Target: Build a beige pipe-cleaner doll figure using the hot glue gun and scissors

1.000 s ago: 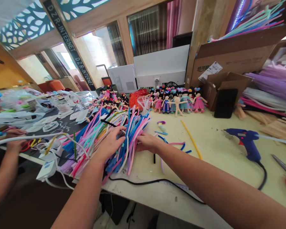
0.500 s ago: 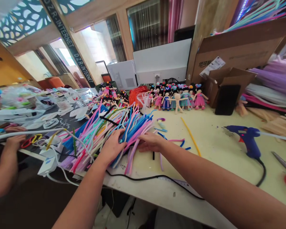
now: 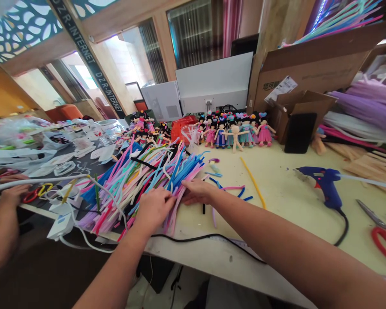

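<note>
A big pile of many-coloured pipe cleaners (image 3: 141, 171) lies slanted over the table's front edge, between and to the left of my hands. My left hand (image 3: 155, 209) rests on the near right part of the pile, fingers curled in and closed on some pipe cleaners; its fingertips are partly hidden. At the pile's right edge, my right hand (image 3: 196, 192) is closed around pink and lilac pipe cleaners, thumb on top and fingers underneath. Just right of it lie short cut pieces in blue, pink and black, and a long yellow pipe cleaner (image 3: 252, 182).
A blue glue gun (image 3: 321, 178) and red-handled scissors (image 3: 381, 234) lie to the right. Small dolls (image 3: 234, 131) stand at the back beside a cardboard box (image 3: 304, 73). White power strips (image 3: 61, 223) and cables cross the left edge, near another person's hand (image 3: 15, 192).
My left hand has moved down and right, toward my right hand, and its fingers have curled in more. My right hand has stayed at the pile's right edge. The view has shifted slightly.
</note>
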`<state>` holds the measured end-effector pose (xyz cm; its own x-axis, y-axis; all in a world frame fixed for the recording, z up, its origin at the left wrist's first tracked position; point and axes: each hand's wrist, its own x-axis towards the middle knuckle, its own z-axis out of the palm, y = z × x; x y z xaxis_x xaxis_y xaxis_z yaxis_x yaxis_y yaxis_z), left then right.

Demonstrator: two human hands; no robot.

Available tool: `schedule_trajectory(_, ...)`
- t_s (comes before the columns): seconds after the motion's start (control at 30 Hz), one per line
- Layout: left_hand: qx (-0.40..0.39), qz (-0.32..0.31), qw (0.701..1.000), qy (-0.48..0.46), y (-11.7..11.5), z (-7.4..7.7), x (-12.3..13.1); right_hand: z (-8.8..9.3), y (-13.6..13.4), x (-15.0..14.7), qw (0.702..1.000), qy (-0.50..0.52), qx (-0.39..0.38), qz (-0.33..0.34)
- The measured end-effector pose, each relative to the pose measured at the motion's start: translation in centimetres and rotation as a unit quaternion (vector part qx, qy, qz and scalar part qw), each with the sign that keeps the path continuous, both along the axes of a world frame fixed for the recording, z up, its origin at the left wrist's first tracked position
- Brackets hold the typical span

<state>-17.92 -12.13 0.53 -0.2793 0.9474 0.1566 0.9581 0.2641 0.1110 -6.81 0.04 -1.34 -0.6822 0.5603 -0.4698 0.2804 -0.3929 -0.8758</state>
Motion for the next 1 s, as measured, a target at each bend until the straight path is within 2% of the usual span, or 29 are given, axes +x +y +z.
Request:
schedule_trajectory(0.13, 0.049, 0.048, 0.983, -0.173, -0.5, 2.6, -1.3, 0.2, 0.2, 0.8, 0.999, -0.031, 0.027, 0.032)
schedule_trajectory(0.27, 0.106, 0.059, 0.946, -0.299, -0.9, 4.1, -0.6, 0.2, 0.5, 1.7, 0.993, -0.063, 0.082, 0.055)
schedule_trajectory(0.43, 0.129, 0.035, 0.916, -0.377, 0.0, 3.6, 1.8, 1.5, 0.4, 4.5, 0.979, -0.082, 0.164, 0.093)
schedule_trajectory(0.57, 0.124, 0.003, 0.891, -0.436, 1.8, 2.7, 4.0, 2.6, -0.9, 6.7, 0.963, 0.007, 0.214, 0.164)
schedule_trajectory(0.63, 0.114, -0.027, 0.886, -0.450, 2.6, 2.4, 4.7, 2.5, -1.2, 7.6, 0.962, 0.015, 0.234, 0.141)
schedule_trajectory(0.67, 0.117, -0.035, 0.891, -0.438, 2.9, 2.3, 4.8, 2.3, -1.1, 8.1, 0.965, 0.003, 0.238, 0.113)
schedule_trajectory(0.73, 0.130, -0.043, 0.922, -0.362, 3.1, 1.8, 4.9, 1.6, -0.5, 9.3, 0.969, -0.028, 0.239, 0.060)
schedule_trajectory(0.8, 0.118, -0.062, 0.966, -0.223, 3.1, 0.9, 4.7, 1.0, 0.4, 10.7, 0.969, -0.053, 0.240, 0.022)
schedule_trajectory(0.87, 0.063, -0.103, 0.990, -0.066, 2.9, -0.4, 4.5, 0.5, 1.4, 12.3, 0.966, -0.082, 0.245, -0.007)
schedule_trajectory(0.93, 0.023, -0.134, 0.989, 0.062, 2.9, -1.9, 4.4, 0.2, 2.1, 13.9, 0.960, -0.116, 0.256, -0.012)
schedule_trajectory(1.0, 0.008, -0.148, 0.978, 0.147, 3.0, -3.2, 4.3, 0.1, 2.5, 15.2, 0.947, -0.159, 0.277, 0.005)
